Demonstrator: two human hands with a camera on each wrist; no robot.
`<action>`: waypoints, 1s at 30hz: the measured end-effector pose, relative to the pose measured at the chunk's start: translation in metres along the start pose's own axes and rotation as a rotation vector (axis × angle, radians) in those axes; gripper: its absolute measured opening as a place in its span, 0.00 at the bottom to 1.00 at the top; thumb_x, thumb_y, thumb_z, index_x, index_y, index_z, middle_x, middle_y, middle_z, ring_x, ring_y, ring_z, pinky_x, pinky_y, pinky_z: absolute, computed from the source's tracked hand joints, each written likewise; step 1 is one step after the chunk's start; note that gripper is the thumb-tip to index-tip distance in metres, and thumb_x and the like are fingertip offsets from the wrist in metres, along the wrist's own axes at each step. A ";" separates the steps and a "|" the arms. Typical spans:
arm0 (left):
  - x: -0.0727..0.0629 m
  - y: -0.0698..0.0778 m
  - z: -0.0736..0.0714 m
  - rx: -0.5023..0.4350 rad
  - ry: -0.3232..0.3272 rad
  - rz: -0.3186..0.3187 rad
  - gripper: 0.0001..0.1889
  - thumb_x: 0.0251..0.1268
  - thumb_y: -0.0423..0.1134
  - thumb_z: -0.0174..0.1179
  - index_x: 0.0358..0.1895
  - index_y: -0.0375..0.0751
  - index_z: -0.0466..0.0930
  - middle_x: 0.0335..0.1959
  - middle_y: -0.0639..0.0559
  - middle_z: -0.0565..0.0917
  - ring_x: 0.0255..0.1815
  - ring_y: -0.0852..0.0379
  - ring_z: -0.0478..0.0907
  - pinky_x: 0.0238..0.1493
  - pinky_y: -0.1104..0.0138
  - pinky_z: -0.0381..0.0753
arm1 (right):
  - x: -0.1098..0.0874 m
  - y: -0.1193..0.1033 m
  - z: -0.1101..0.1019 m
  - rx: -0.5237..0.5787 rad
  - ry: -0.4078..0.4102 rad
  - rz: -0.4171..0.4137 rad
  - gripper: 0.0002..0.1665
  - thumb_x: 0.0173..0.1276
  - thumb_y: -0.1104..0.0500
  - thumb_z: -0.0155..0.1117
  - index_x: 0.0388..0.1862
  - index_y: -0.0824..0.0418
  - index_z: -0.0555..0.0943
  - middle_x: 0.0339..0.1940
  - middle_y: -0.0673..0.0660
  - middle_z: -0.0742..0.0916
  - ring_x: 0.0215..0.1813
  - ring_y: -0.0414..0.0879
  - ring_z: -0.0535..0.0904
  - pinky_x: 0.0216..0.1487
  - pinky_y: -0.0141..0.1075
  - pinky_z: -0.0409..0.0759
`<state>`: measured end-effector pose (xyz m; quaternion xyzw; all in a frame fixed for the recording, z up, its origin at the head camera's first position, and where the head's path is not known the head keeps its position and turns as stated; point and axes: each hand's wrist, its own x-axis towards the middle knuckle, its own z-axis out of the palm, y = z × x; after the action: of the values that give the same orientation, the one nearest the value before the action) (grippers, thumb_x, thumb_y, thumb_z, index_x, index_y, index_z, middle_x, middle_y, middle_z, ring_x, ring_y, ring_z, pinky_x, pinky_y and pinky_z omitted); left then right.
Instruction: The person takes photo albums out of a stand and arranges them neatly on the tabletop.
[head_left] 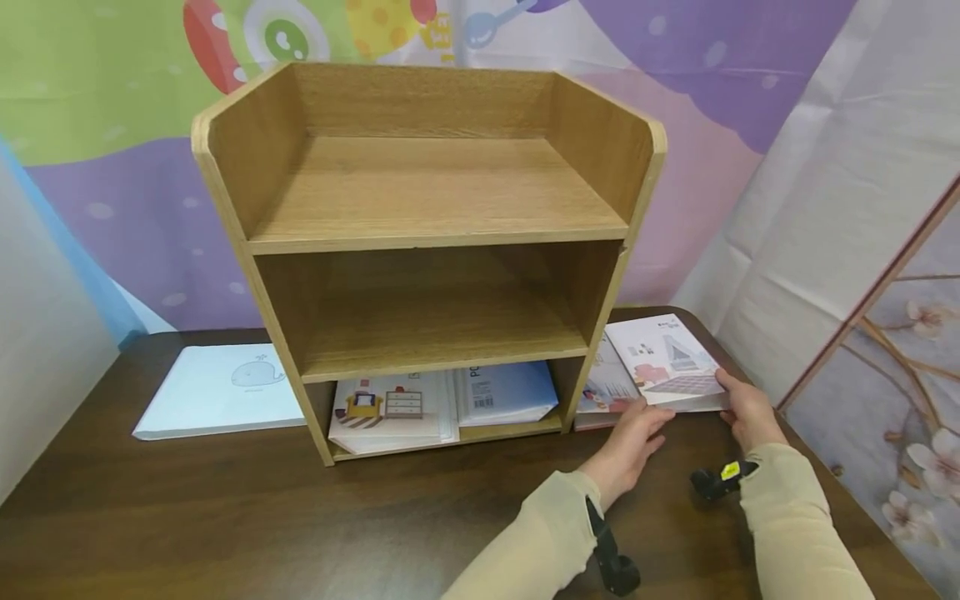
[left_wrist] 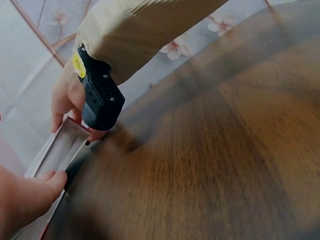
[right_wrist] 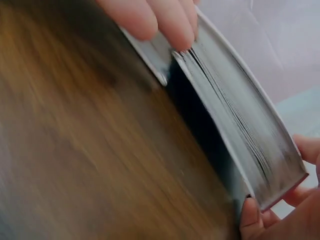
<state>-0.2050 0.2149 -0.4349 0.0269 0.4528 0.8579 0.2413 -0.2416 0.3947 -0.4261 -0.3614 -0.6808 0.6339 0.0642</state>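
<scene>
At the right of the shelf, a white book (head_left: 667,362) has a pink chair and a rug drawn on its cover. My right hand (head_left: 750,412) grips its near right corner; the right wrist view shows the thumb (right_wrist: 251,217) on one side and fingers on the other. That corner is raised, with a dark gap under the page edges. My left hand (head_left: 622,454) touches the near edge of the book by its left corner, fingers fairly straight. A second book (head_left: 606,379) lies under or beside it on the left, partly covered.
A three-level wooden shelf (head_left: 442,187) stands on the dark brown table (head_left: 262,517). Its bottom level holds a white book (head_left: 393,417) and a blue one (head_left: 504,392). Left of it lies a pale book with a whale (head_left: 217,392). A flowered panel (head_left: 900,400) borders the right.
</scene>
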 end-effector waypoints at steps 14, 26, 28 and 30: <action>-0.002 -0.004 0.001 -0.005 0.032 -0.034 0.36 0.53 0.31 0.54 0.65 0.22 0.49 0.57 0.37 0.69 0.59 0.40 0.67 0.61 0.52 0.66 | 0.006 0.000 0.004 -0.260 0.021 -0.105 0.37 0.69 0.47 0.44 0.64 0.76 0.59 0.57 0.68 0.70 0.37 0.44 0.71 0.29 0.29 0.72; -0.004 -0.003 -0.006 0.015 0.032 -0.042 0.33 0.55 0.32 0.54 0.64 0.22 0.53 0.59 0.34 0.68 0.61 0.39 0.65 0.61 0.52 0.65 | 0.000 -0.002 0.004 -0.585 -0.057 -0.119 0.39 0.70 0.42 0.29 0.67 0.71 0.55 0.56 0.81 0.58 0.62 0.76 0.43 0.60 0.61 0.48; -0.005 -0.003 -0.007 0.020 0.026 -0.041 0.33 0.55 0.32 0.54 0.64 0.22 0.54 0.61 0.34 0.67 0.61 0.39 0.65 0.61 0.52 0.65 | -0.001 -0.002 0.005 -0.572 -0.040 -0.110 0.40 0.70 0.41 0.30 0.67 0.71 0.55 0.58 0.81 0.56 0.63 0.75 0.41 0.61 0.62 0.48; -0.005 -0.003 -0.008 0.022 0.024 -0.045 0.33 0.55 0.32 0.54 0.64 0.23 0.55 0.62 0.34 0.66 0.61 0.39 0.65 0.61 0.52 0.65 | -0.002 -0.001 0.005 -0.537 -0.022 -0.095 0.40 0.69 0.41 0.31 0.68 0.70 0.54 0.61 0.81 0.51 0.64 0.74 0.39 0.62 0.61 0.47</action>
<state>-0.2013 0.2080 -0.4408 0.0092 0.4653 0.8476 0.2550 -0.2434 0.3892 -0.4253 -0.3260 -0.8414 0.4307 -0.0118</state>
